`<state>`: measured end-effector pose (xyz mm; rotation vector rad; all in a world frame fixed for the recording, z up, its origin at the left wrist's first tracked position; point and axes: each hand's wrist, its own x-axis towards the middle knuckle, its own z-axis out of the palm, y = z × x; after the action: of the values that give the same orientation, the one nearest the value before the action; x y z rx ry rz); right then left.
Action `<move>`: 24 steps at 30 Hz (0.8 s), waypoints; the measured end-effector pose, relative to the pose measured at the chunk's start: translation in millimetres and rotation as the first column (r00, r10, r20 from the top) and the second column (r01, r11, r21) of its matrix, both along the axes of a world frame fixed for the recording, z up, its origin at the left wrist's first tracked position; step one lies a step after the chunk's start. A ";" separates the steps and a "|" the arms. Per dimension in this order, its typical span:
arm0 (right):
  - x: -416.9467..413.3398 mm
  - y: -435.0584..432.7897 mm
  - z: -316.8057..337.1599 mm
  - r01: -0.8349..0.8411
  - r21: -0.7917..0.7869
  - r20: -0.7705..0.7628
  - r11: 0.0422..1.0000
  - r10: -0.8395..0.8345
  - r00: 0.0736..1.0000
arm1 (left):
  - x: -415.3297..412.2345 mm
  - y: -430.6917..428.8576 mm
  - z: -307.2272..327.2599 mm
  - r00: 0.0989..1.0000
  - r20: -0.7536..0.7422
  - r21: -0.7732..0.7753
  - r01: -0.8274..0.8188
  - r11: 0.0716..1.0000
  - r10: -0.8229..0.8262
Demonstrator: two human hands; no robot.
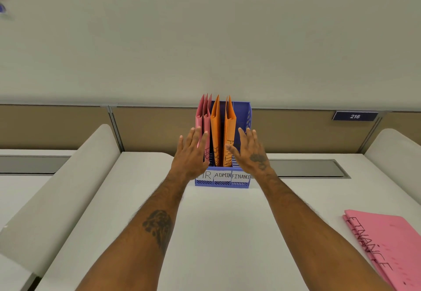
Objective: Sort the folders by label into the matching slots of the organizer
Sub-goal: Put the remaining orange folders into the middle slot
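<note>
A blue organizer (222, 180) stands at the desk's (216, 233) far edge, its front labels reading HR, ADMIN and FINANCE. Pink folders (203, 117) stand upright in the HR slot and two orange folders (224, 126) in the ADMIN slot; the FINANCE slot holds none. The left hand (190, 154) and the right hand (251, 151) are open, fingers spread, flanking the organizer and gripping nothing. Pink FINANCE folders (387, 243) lie flat near the desk's right edge, well apart from both hands.

Left hand (190, 151) hides HR label's (206, 174) H; FINANCE folders (387, 243) cropped.
</note>
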<state>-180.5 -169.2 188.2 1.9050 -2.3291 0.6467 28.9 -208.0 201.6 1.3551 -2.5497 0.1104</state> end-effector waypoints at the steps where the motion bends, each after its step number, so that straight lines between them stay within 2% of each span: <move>1: 0.7 6.4 -1.9 -0.003 0.016 -0.025 1.000 0.004 1.000 | 1.2 4.9 -1.4 1.000 -0.004 0.000 0.002 1.000 -0.002; 7: 7.4 47.2 -15.4 -0.017 0.086 -0.104 0.996 0.026 0.994 | 11.8 32.4 -14.0 1.000 -0.009 0.046 0.006 0.999 -0.005; 12: 7.1 82.5 -36.7 -0.033 0.163 -0.083 0.986 0.047 0.995 | 19.0 53.3 -33.6 1.000 -0.023 0.084 0.008 0.996 -0.006; 24: -17.0 163.9 -82.4 -0.072 0.199 -0.131 0.977 0.100 0.986 | 1.0 130.7 -80.7 0.999 0.004 0.151 -0.036 0.988 0.035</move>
<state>-197.5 -5.3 105.8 2.0667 -2.3068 0.2875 29.8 -77.4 120.9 1.4547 -2.5808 -0.0770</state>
